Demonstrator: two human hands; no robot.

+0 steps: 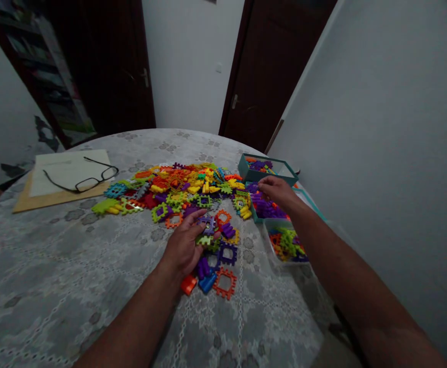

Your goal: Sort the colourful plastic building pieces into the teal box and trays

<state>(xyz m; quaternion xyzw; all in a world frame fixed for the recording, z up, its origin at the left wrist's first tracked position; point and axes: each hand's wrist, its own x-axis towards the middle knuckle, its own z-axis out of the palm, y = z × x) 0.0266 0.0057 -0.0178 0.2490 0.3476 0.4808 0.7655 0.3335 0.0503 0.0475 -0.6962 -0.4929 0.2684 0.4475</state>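
My left hand (185, 243) is curled around a purple square building piece (207, 223), low over the table, with a lime-green piece (204, 239) by its fingers. Just beyond it lie loose toy pieces, among them a dark purple square frame (228, 253), an orange square frame (225, 284) and a blue piece (207, 282). My right hand (276, 188) is over a teal-rimmed box (258, 220) of purple pieces (266, 208). Its fingers are pinched together, and what they hold, if anything, is too small to make out.
A large heap of colourful building pieces (177, 181) spreads across the table (112, 276). Behind the purple pieces stands a teal box (271, 175); nearer is a clear plastic tub (272, 250) of mixed pieces. Black glasses (89, 183) rest on paper and a board (26, 197) at left.
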